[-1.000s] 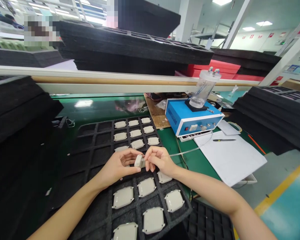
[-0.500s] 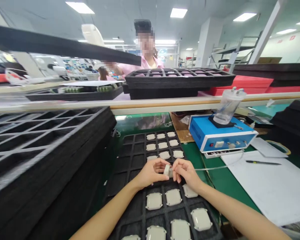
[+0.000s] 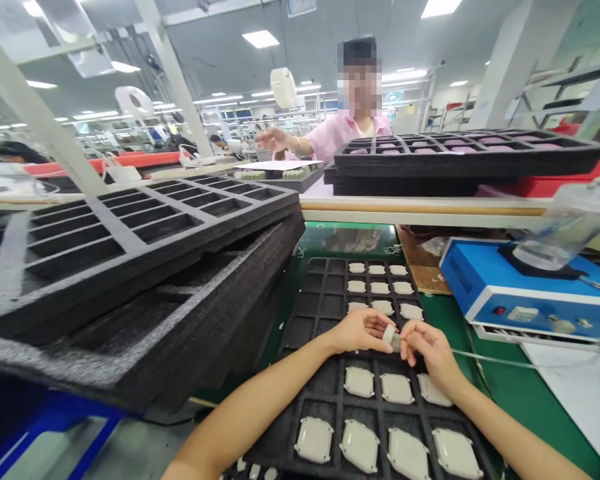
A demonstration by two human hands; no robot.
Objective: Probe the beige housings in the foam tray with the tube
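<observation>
My left hand [image 3: 361, 331] is closed on a small beige casing [image 3: 389, 333], seen nearly edge-on between thumb and fingers. Right beside it, my right hand [image 3: 427, 348] pinches the end of a thin clear tube [image 3: 495, 361] against the casing; the exact contact is hidden by my fingers. Both hands are above a black compartment tray [image 3: 337, 407]. Similar beige casings [image 3: 359, 382] lie one to a compartment in its right-hand columns, and several compartments on the left hold none.
A blue machine [image 3: 517, 293] bearing a clear canister [image 3: 555, 233] stands at right. At left, a black foam tray [image 3: 145, 263] rests askew on another stacked tray [image 3: 215, 313]. Across the shelf [image 3: 430, 210], a co-worker in pink [image 3: 325, 143] reaches out a hand beside more trays.
My view has swung left. The black tray that was in the air by the co-worker's hand now lies slanted on the left stack, and that hand is free. My hands keep their grip.
</observation>
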